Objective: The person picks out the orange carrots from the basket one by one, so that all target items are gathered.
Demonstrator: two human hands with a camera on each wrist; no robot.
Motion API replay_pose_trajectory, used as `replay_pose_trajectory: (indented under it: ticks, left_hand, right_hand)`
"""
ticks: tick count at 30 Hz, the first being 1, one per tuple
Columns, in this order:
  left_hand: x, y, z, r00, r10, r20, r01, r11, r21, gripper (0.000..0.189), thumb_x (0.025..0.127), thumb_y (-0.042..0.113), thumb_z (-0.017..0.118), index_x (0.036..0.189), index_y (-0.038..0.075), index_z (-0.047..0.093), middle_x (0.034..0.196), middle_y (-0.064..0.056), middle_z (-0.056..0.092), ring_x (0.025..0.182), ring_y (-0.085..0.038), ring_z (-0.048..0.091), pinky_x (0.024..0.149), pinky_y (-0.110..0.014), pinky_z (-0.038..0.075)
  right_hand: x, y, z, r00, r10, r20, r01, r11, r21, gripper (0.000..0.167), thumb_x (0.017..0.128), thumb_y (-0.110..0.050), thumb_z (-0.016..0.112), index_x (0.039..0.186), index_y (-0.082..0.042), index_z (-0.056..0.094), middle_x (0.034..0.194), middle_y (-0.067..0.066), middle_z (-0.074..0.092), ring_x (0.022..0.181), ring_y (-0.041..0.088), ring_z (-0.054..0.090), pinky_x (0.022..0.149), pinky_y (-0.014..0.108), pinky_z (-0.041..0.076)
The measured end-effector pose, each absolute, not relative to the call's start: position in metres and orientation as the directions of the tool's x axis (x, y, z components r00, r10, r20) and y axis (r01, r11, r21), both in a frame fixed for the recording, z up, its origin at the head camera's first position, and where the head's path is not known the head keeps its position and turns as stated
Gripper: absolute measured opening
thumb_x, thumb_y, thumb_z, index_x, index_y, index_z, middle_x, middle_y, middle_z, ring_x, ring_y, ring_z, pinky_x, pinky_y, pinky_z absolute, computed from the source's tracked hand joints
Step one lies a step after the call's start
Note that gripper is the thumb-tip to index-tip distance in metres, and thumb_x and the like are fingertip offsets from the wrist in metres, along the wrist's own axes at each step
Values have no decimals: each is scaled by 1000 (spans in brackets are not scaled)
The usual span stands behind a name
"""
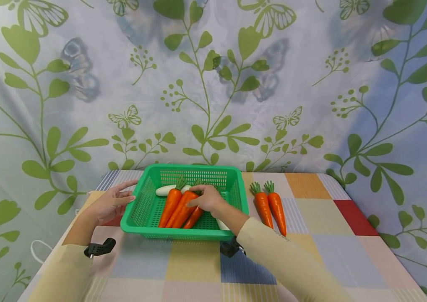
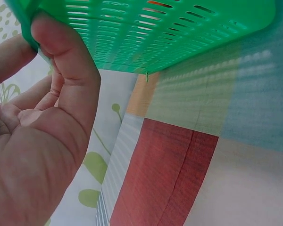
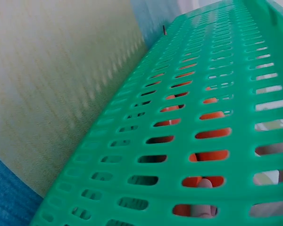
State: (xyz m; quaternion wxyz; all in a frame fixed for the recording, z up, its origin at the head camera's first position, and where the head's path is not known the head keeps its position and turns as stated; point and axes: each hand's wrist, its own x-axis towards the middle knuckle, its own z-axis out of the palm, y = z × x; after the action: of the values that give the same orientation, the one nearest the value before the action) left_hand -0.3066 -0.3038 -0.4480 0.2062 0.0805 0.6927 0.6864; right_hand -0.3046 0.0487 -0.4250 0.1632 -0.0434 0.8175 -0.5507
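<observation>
A green plastic basket (image 1: pixel 188 235) with slotted walls stands on the table. My left hand (image 1: pixel 113 204) is at its left wall; in the left wrist view the thumb (image 2: pixel 49 35) and a finger pinch the rim. Inside the basket my right hand (image 1: pixel 209 199) grips a carrot (image 1: pixel 194 217) near its leafy top, the palm facing down. Other orange carrots (image 1: pixel 170 207) lie beside it, green tops toward the back wall. Through the slots in the right wrist view, a fingertip (image 3: pixel 204 184) shows against orange. White radishes (image 1: pixel 165 191) lie behind the carrots, and another white piece (image 1: pixel 222 225) is partly under my right forearm.
Two carrots (image 1: pixel 262 205) lie side by side on the patchwork tablecloth (image 1: pixel 323 209), right of the basket. A curtain with leaves and butterflies (image 1: pixel 213 84) hangs right behind the table. A white cable (image 1: pixel 40 251) loops by the left edge.
</observation>
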Motion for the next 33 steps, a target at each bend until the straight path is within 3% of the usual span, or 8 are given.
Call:
replay_pose_trajectory:
  ticks: [10, 22, 33]
  left_hand:
    - [-306, -304, -449, -902, 397, -173, -175, 29, 984, 78, 104, 12, 60, 165, 11, 12, 106, 3, 66, 99, -13, 73, 87, -31, 62]
    - [-305, -303, -451, -903, 390, -182, -183, 35, 983, 78, 104, 12, 60, 165, 13, 13, 109, 2, 65, 101, -14, 72, 88, -32, 62]
    - [-306, -303, -448, -900, 399, -178, -180, 33, 983, 77, 103, 12, 61, 165, 13, 14, 114, 0, 66, 103, -16, 73, 88, -33, 62]
  right_hand:
    - [-305, 47, -427, -971, -190, -142, 70, 344, -936, 56, 80, -3, 84, 132, -10, 65, 119, 13, 62, 96, 25, 63, 82, 39, 61]
    - [-306, 52, -427, -966, -186, -180, 149, 169, -974, 52, 82, 7, 80, 128, -11, 64, 122, 19, 57, 106, 31, 68, 81, 44, 64]
    - [-309, 68, -419, -971, -181, -160, 128, 176, -976, 57, 82, 2, 82, 134, -11, 64, 122, 15, 51, 85, 26, 67, 81, 45, 63]
